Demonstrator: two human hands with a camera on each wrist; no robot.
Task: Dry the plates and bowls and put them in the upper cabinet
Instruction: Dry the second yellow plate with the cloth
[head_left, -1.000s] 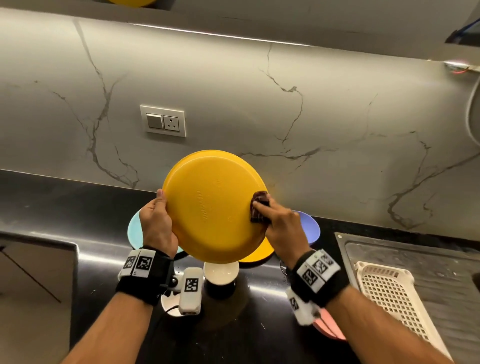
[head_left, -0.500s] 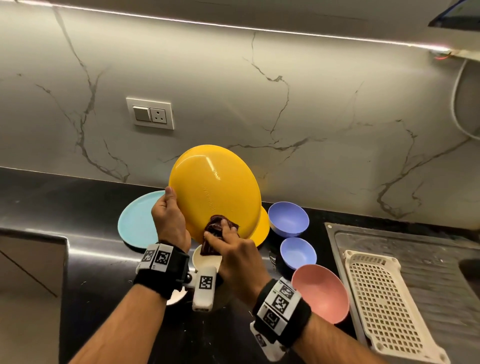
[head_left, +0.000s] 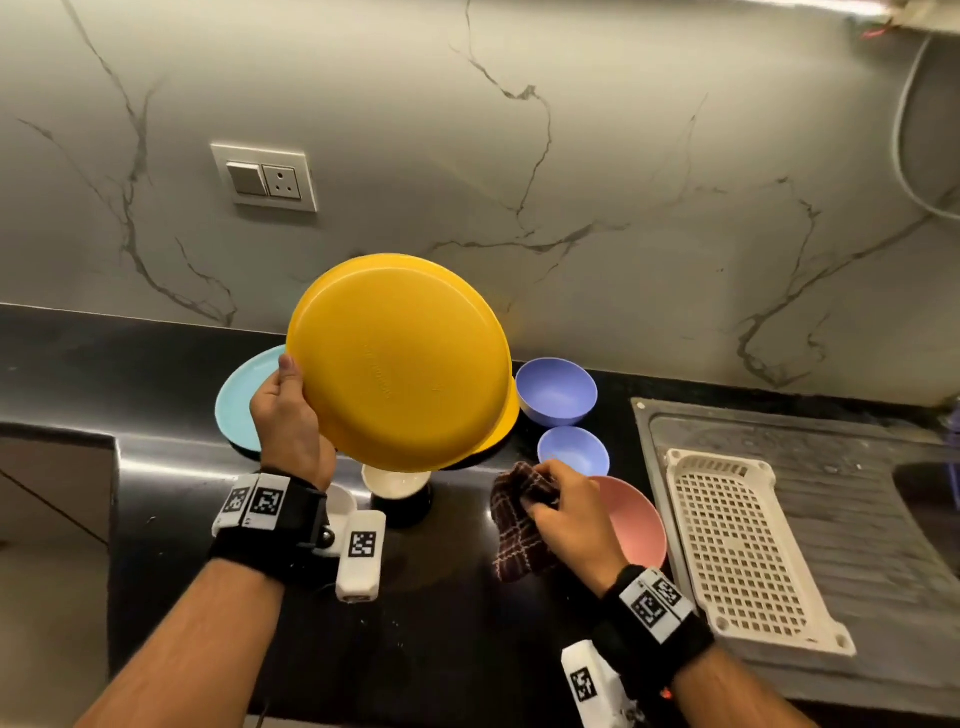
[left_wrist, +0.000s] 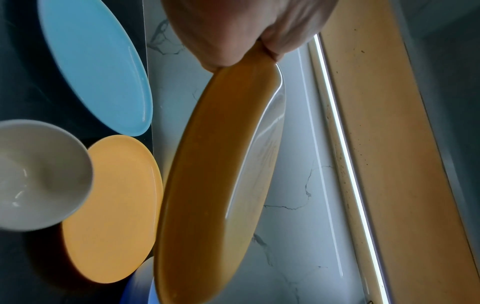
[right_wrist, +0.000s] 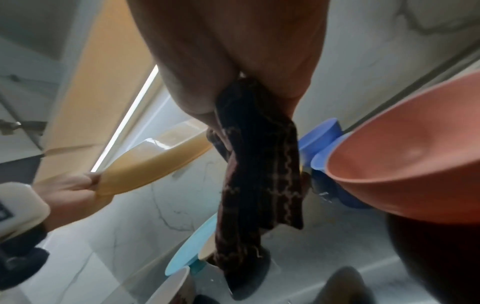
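Observation:
My left hand (head_left: 288, 415) grips a yellow plate (head_left: 400, 361) by its left rim and holds it tilted above the black counter (head_left: 156, 374), underside toward me; the left wrist view shows the same yellow plate (left_wrist: 218, 185) edge-on. My right hand (head_left: 566, 512) pinches a dark checked cloth (head_left: 519, 530), which hangs just over the counter, apart from the plate; in the right wrist view the cloth (right_wrist: 257, 174) dangles from the fingers. On the counter lie a light blue plate (head_left: 239, 405), a second yellow plate (left_wrist: 111, 207), a white bowl (head_left: 397, 480), two purple bowls (head_left: 556, 392) and a pink bowl (head_left: 631, 519).
A white perforated tray (head_left: 743, 545) lies on the steel sink drainboard (head_left: 857, 571) at the right. A switch and socket plate (head_left: 265, 179) sits on the marble wall. The counter steps down at a cut-out (head_left: 52, 493) on the left.
My right hand has come off the yellow plate with the cloth, moving down and right toward the pink bowl. The left hand still holds the plate up.

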